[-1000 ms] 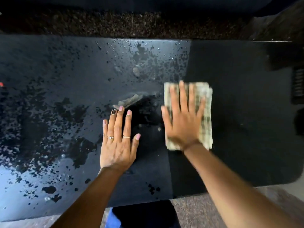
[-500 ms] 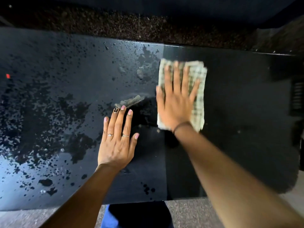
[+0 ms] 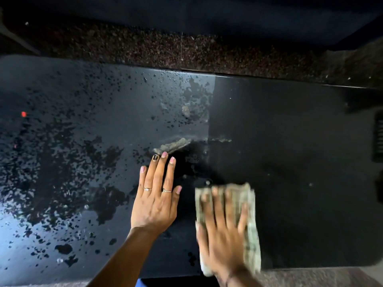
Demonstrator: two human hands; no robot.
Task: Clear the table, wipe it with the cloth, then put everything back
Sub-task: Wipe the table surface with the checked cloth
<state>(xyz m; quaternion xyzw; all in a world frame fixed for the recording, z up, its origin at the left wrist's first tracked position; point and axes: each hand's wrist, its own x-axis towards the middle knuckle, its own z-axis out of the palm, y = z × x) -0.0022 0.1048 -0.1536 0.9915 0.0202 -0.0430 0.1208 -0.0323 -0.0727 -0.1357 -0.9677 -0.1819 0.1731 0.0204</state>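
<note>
The black table (image 3: 290,141) fills the view, bare of objects. Its left half is wet and speckled with droplets; the right half looks dark and wiped. My right hand (image 3: 223,230) lies flat, fingers spread, pressing a folded checked cloth (image 3: 251,235) onto the table near its front edge, and it is motion-blurred. My left hand (image 3: 157,197) rests flat on the table just left of the cloth, fingers together, with two rings, holding nothing. A smear of pale grime (image 3: 174,145) lies just beyond my left fingertips.
A speckled stone ledge (image 3: 186,48) runs along the table's far edge. A dark slotted object (image 3: 378,139) sits at the right border. A small red light spot (image 3: 23,114) shows at the far left. Blue clothing (image 3: 141,283) shows below the front edge.
My right hand pushed the cloth away toward the far edge, then drew it back to the front edge. The left hand stayed where it was.
</note>
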